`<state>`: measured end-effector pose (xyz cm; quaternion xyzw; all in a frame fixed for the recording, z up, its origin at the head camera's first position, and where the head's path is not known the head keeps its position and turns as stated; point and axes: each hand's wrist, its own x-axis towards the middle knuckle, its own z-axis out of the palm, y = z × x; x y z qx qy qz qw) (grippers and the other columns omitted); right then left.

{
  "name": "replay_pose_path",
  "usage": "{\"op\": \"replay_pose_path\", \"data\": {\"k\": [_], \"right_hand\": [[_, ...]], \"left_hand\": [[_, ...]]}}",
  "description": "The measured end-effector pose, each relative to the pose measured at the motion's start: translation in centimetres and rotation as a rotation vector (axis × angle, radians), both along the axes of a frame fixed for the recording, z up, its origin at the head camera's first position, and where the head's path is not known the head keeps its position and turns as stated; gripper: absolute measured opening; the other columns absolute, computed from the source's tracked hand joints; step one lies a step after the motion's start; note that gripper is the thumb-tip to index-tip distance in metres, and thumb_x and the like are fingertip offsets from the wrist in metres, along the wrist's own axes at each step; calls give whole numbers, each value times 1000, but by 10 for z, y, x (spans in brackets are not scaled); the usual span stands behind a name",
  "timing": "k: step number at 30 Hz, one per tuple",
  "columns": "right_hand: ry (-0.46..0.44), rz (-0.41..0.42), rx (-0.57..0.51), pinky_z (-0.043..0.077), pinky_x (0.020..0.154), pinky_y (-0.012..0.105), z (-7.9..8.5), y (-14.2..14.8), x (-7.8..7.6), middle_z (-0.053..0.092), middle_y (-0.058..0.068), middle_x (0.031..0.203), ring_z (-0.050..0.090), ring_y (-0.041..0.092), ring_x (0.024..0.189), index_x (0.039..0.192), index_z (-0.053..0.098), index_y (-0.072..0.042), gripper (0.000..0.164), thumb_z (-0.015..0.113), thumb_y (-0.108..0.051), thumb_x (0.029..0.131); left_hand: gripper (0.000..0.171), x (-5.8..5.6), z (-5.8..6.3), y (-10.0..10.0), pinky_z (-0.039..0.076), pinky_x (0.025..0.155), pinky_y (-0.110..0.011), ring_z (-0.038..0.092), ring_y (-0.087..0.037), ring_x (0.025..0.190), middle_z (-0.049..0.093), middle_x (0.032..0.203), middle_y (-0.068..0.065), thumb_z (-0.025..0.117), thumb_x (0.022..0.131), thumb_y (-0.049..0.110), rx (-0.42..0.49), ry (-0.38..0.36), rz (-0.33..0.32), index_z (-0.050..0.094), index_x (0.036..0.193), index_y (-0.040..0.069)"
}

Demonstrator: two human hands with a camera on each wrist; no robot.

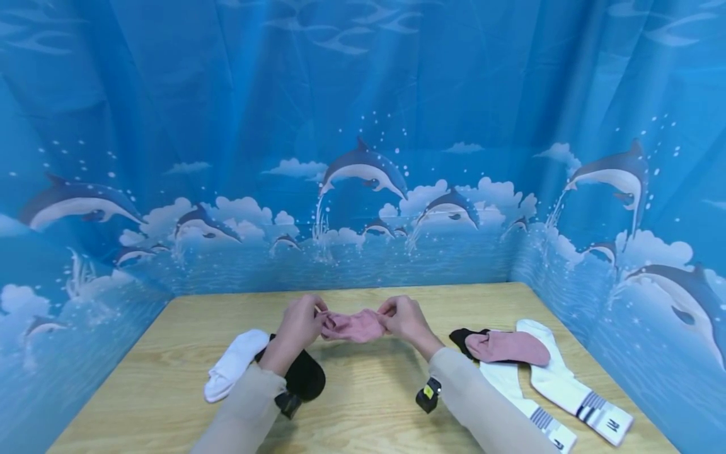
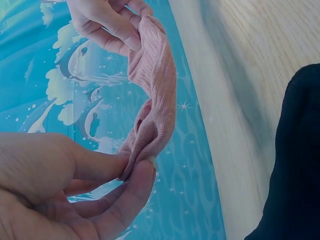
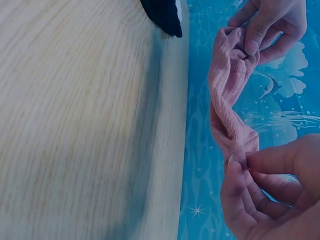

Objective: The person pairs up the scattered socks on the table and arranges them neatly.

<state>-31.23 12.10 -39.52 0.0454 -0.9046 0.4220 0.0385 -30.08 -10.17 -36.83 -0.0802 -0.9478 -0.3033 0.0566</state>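
Note:
A pink sock (image 1: 354,326) is stretched sideways between both hands, held up above the wooden table. My left hand (image 1: 302,325) pinches one end between thumb and fingers; in the left wrist view that sock end (image 2: 145,145) is bunched at the fingertips. The other end is pinched by my right hand (image 1: 407,320), and the right wrist view shows the ribbed sock (image 3: 225,95) twisted and creased along its length. Under the left forearm lies a black sock (image 1: 306,377), partly covered by the arm. A white sock (image 1: 234,366) lies left of it.
On the table's (image 1: 363,410) right side, another pink sock (image 1: 507,348) lies over a black sock (image 1: 460,339) and long white socks (image 1: 558,372) with striped cuffs. A blue dolphin-print curtain (image 1: 363,94) stands behind and beside the table.

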Motion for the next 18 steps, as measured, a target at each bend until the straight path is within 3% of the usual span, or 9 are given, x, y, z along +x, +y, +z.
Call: {"op": "replay_pose_path", "data": {"k": [18], "right_hand": [[-9, -24, -14, 57, 57, 24, -3, 4, -6, 72, 9, 83, 65, 13, 66, 95, 74, -1, 3, 73, -3, 92]], "left_hand": [[6, -5, -6, 6, 52, 64, -32, 65, -17, 74, 73, 91, -9, 68, 96, 1, 16, 35, 3, 74, 96, 4]]}}
